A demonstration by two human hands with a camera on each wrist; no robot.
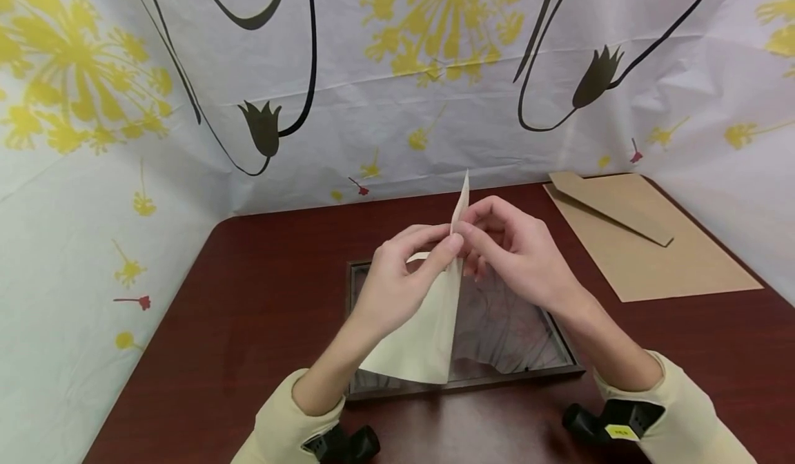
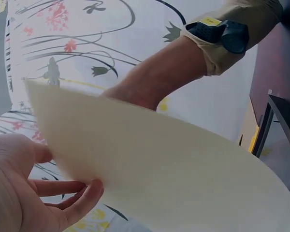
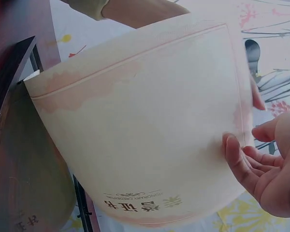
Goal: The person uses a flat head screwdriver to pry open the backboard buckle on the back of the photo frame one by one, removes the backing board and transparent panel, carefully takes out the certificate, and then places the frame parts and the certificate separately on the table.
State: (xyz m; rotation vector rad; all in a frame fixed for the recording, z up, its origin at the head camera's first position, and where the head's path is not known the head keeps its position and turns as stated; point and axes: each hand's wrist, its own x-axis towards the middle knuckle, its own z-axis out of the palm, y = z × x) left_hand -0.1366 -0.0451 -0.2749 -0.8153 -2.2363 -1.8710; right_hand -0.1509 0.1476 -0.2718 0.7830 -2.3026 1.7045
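Note:
A cream certificate [image 3: 145, 121] with a pinkish border and printed lettering stands bent and upright between my hands. In the head view my left hand [image 1: 400, 271] pinches its upper edge between thumb and fingers. My right hand [image 1: 515, 250] pinches the same edge close by, its fingertips right beside the left thumb. Only the certificate's plain back [image 2: 145, 154] shows in the left wrist view. Its lower end hangs over a dark picture frame [image 1: 472, 385], which lies flat with a glossy pane [image 1: 509, 326] inside. The sheet hides part of that frame's left side.
A brown backing board [image 1: 677, 271] with a stand flap [image 1: 609, 208] folded partly up lies at the right back of the dark red table [image 1: 267, 312]. Patterned white sheeting [image 1: 348, 119] rises behind and on both sides. Each sleeve carries a black wrist camera.

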